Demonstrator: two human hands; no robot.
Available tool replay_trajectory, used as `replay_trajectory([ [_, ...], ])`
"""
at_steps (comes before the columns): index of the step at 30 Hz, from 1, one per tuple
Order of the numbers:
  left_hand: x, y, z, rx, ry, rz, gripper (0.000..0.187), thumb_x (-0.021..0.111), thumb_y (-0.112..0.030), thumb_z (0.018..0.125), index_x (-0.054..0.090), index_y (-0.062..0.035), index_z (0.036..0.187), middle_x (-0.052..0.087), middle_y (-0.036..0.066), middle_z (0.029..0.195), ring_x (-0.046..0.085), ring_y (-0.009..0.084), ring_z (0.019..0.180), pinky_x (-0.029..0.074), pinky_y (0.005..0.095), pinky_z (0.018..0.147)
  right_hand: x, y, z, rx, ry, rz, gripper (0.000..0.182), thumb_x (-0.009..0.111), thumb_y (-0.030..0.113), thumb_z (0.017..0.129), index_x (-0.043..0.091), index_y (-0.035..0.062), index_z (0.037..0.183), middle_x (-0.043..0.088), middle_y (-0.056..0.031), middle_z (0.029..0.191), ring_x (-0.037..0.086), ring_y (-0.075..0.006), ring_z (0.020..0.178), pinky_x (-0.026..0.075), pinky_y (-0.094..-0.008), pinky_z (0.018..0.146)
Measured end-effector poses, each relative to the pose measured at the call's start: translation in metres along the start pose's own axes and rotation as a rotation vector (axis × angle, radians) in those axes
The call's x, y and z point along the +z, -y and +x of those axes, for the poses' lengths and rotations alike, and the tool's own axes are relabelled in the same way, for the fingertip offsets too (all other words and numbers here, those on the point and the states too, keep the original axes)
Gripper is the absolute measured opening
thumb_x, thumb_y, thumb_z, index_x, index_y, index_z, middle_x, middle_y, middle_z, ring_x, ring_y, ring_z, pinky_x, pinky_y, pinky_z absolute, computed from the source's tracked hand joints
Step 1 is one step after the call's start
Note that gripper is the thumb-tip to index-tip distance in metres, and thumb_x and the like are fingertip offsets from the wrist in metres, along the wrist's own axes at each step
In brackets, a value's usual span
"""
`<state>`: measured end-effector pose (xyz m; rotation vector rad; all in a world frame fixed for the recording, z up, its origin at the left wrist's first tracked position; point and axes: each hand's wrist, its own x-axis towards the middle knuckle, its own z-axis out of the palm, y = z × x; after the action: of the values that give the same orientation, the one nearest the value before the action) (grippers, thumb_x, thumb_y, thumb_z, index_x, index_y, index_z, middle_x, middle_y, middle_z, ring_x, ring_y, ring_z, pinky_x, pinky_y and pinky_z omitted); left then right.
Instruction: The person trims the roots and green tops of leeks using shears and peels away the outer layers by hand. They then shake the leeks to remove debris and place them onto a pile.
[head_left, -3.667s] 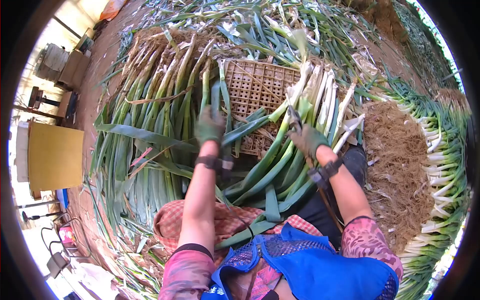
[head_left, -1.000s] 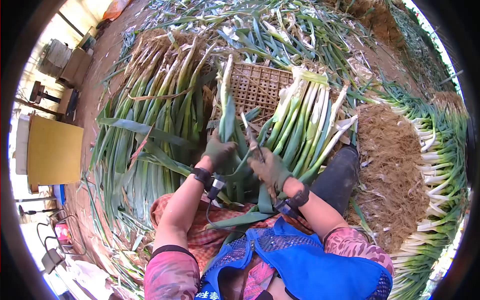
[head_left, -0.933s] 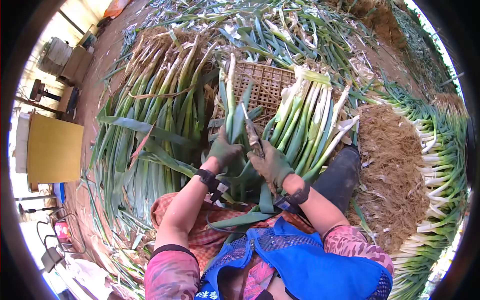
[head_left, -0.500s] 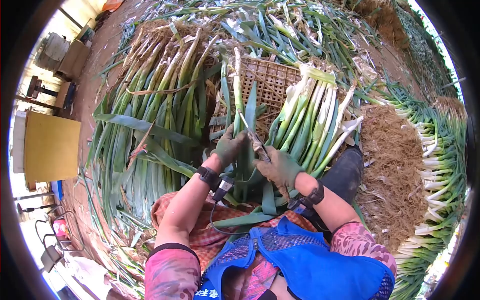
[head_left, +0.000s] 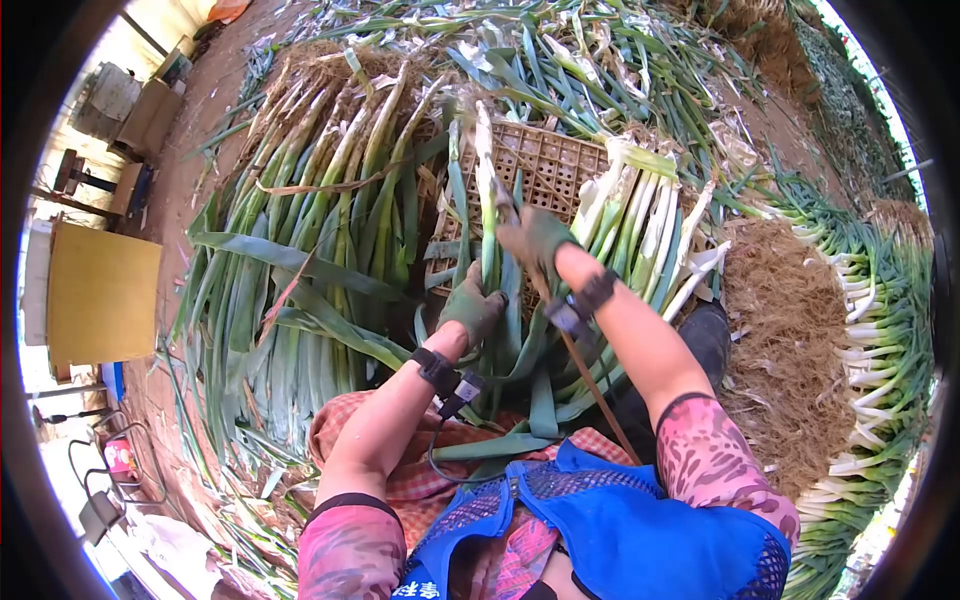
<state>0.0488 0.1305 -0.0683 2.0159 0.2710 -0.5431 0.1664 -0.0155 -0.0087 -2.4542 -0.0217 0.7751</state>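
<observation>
My left hand [head_left: 472, 308], in a green glove, is closed around the leaves of a single long green onion [head_left: 486, 160], which stands root end away from me over a tan plastic crate [head_left: 545, 165]. My gloved right hand [head_left: 535, 240] grips what looks like an air gun [head_left: 507, 205], its front end against or close beside the stalk. A brown hose [head_left: 597, 395] trails from it toward my lap. Cleaned green onions [head_left: 635, 225] lie right of the crate. Untrimmed green onions [head_left: 330, 210] with brown roots are heaped left of my left hand.
A long row of green onions [head_left: 865, 350] with matted roots [head_left: 785, 350] lines the right side. Loose leaves [head_left: 600, 70] cover the ground beyond the crate. A yellow board [head_left: 105, 295] and a metal-framed chair [head_left: 110, 470] stand at the left.
My right hand has moved up and away from me along the stalk with the air gun, straightening the hose. My left hand has shifted slightly toward me and right, still gripping the green onion.
</observation>
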Motion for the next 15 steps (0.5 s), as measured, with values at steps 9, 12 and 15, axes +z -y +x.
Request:
replay_trajectory([
  [9,0.009,0.006,-0.005,0.018,-0.066,-0.143,0.052,0.062,-0.021,0.090,0.049,-0.0043,0.138,0.069,0.014,0.112,0.067,0.0237,0.097,0.052,0.0350,0.086,0.007,-0.020,0.046,-0.093,0.045,0.201,0.059,0.059,0.043,0.082,0.064,-0.0092,0.107,0.068,-0.0285,0.093,0.070,-0.0385,0.084,0.056,-0.0450,0.077],
  [12,0.024,0.018,-0.004,-0.196,0.111,-0.667,0.033,0.058,-0.023,0.093,0.061,-0.0066,0.121,0.068,0.006,0.094,0.063,0.0151,0.077,0.052,0.0303,0.068,0.005,-0.035,0.017,-0.102,0.047,0.190,0.062,0.060,0.048,0.079,0.066,-0.0014,0.116,0.068,-0.0275,0.104,0.067,-0.0390,0.100,0.051,-0.0417,0.090],
  [15,0.030,0.009,-0.021,-0.283,0.138,-0.752,0.024,0.056,-0.024,0.094,0.064,-0.0090,0.112,0.064,0.002,0.084,0.057,0.0106,0.066,0.047,0.0272,0.058,-0.012,-0.026,0.035,0.009,0.038,0.274,0.057,0.060,0.043,0.080,0.064,-0.0090,0.105,0.069,-0.0233,0.084,0.069,-0.0354,0.082,0.054,-0.0412,0.079],
])
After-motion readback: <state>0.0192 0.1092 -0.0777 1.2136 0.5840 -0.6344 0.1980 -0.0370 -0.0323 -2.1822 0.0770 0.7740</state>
